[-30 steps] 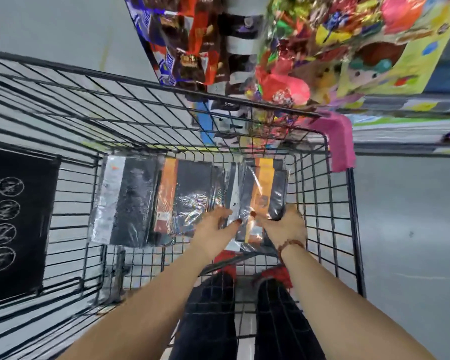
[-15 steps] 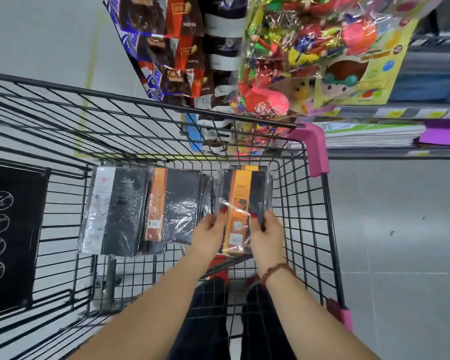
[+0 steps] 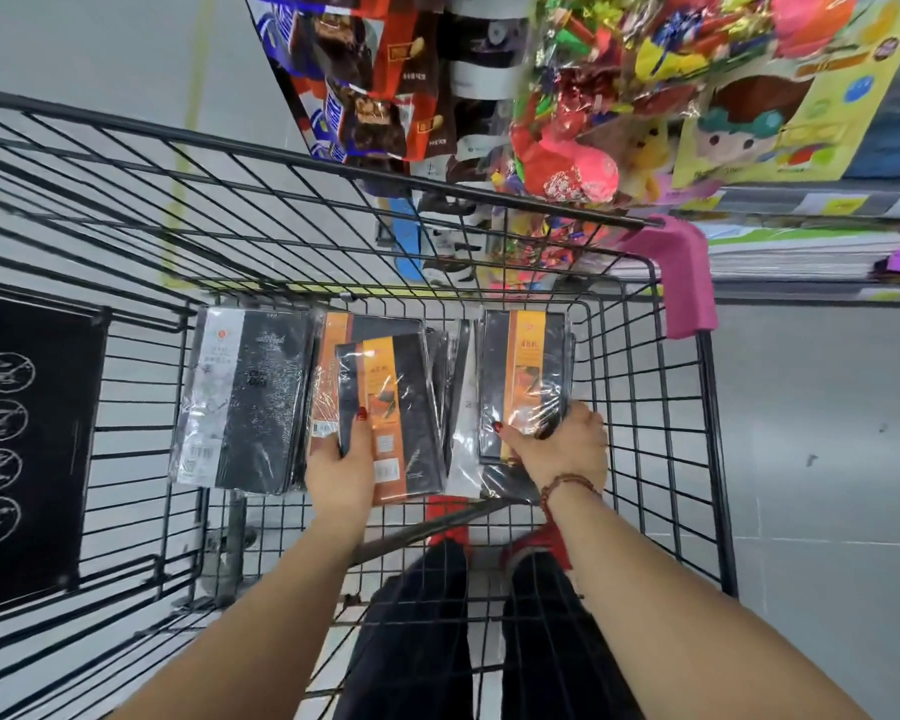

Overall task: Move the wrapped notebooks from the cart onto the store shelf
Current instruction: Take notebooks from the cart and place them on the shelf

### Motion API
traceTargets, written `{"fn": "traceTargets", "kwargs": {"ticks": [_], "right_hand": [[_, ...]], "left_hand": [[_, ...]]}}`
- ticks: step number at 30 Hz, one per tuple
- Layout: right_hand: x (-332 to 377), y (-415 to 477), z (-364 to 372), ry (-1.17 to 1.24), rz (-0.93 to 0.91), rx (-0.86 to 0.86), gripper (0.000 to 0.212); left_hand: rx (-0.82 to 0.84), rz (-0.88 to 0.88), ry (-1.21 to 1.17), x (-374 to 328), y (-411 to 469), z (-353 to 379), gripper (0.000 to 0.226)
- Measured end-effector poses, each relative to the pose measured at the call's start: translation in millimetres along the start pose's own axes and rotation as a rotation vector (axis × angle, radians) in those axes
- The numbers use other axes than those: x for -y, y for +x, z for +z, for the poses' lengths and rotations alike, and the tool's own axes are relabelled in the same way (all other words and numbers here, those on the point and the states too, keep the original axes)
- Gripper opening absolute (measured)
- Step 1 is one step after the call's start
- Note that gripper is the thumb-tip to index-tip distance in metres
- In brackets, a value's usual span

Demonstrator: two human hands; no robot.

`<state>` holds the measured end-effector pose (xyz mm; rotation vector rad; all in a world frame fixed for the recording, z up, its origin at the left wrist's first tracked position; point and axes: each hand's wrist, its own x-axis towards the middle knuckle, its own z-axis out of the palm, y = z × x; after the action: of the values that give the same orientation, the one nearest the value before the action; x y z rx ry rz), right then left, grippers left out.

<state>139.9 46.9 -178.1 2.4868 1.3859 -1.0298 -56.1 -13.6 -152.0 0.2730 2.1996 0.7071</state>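
The black-and-orange notebook [image 3: 391, 418] is pinched at its near-left corner by the left hand [image 3: 341, 472], thumb on top. The right hand [image 3: 562, 449] curls round the near edge of an orange-banded notebook [image 3: 526, 376]. Both sit inside the cart [image 3: 714, 459], whose wire wall stands near the right fingers. A white-banded notebook [image 3: 245, 402] lies left of the left thumb. Beyond the fingertips, past the rim, the store shelf [image 3: 801, 296] holds stacked paper above the grey floor [image 3: 827, 433].
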Motion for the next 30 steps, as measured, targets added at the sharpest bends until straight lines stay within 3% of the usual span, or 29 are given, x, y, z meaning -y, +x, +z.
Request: {"fn": "traceTargets", "kwargs": {"ticks": [6, 10, 14, 18, 25, 28, 30], "right_hand": [[-5.7, -4.7, 6.1, 0.137, 0.036, -0.024, 0.063], [-13.2, -23.5, 1.4, 0.169, 0.078, -0.072, 0.052], [-15.8, -47.2, -8.6, 0.394, 0.014, -0.094, 0.021], [-12.5, -74.0, -39.3, 0.595, -0.114, -0.059, 0.006], [-26.3, -120.6, -108.6, 0.940, -0.240, -0.102, 0.012], [-41.4, -139.8, -139.5, 1.041, -0.275, -0.157, 0.016], [-54.5, -150.1, -158.8, 1.121, -0.276, -0.169, 0.019]], "left_hand": [[0.079, -0.043, 0.024, 12.6, -3.8, -11.2, 0.033], [0.097, -0.024, 0.073, 10.1, -13.8, -14.1, 0.050], [0.127, -0.002, 0.059, -1.3, -28.8, -29.1, 0.046], [0.136, 0.052, -0.024, -15.4, -46.6, -45.1, 0.057], [0.153, 0.085, -0.106, -47.6, -89.5, -69.4, 0.077], [0.180, 0.152, -0.154, -68.8, -118.7, -70.9, 0.046], [0.183, 0.228, -0.141, -81.6, -140.3, -67.8, 0.040]]}}
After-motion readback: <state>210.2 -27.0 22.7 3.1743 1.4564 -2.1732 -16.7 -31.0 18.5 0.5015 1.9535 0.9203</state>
